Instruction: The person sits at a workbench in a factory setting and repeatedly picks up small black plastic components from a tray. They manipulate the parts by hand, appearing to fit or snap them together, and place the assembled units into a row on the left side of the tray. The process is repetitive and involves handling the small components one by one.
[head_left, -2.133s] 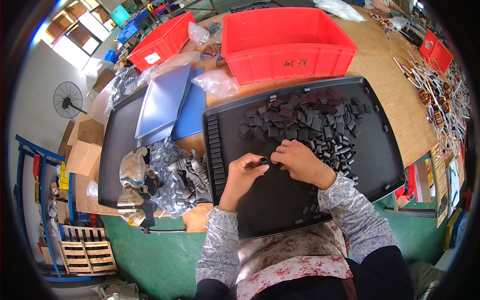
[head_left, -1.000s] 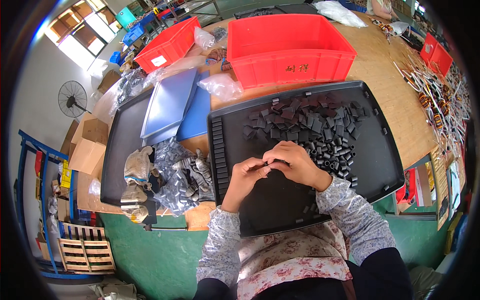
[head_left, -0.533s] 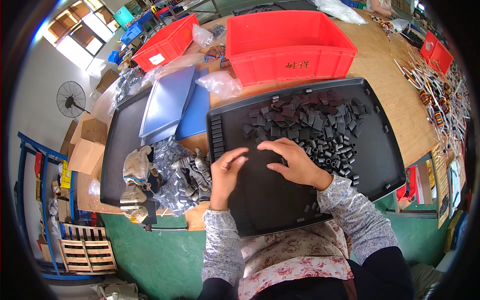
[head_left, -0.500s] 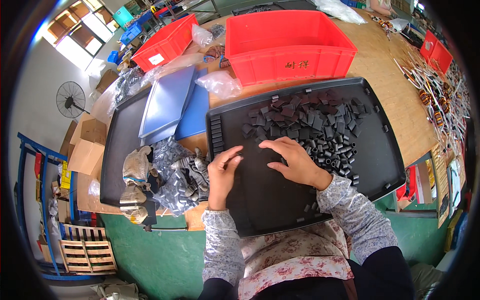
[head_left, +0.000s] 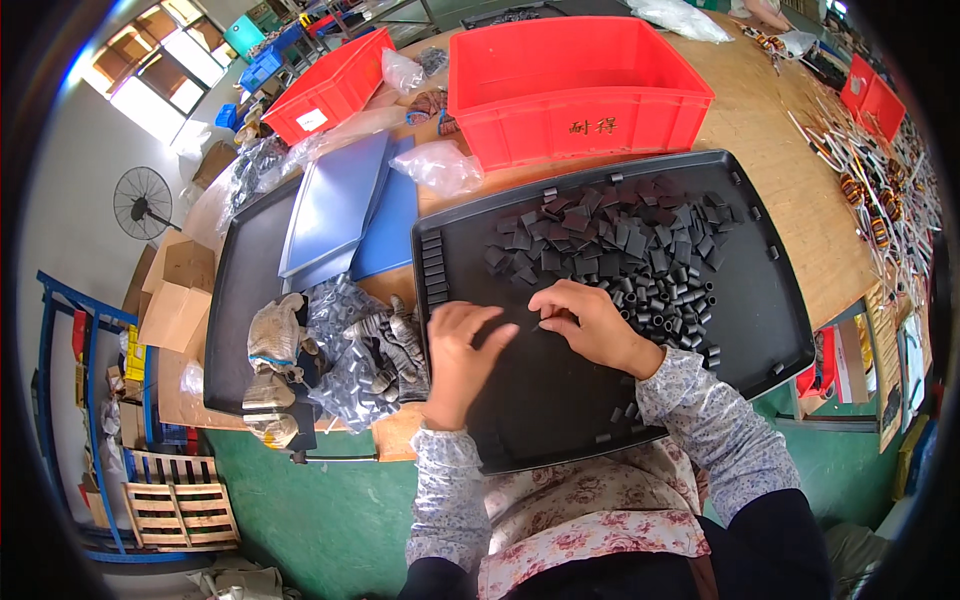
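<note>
A large black tray lies in front of me. On it are a heap of flat black pieces and a cluster of short black tubes. More black pieces stand in a neat row along the tray's left wall. My left hand hovers over the tray's left part, thumb and fingers apart, nothing seen between them. To its right, my right hand is closed in a pinch beside the tubes. A small dark bit shows at its fingertips, too small to name.
Two red bins, one large and one tilted, stand beyond the tray. At left, a second black tray bears blue sheets, gloves and a clear bag of grey pieces. Wire bundles lie far right.
My left hand has gone from a near pinch to spread fingers and shifted slightly lower. The right hand's thumb and fingers, apart before, have come together.
</note>
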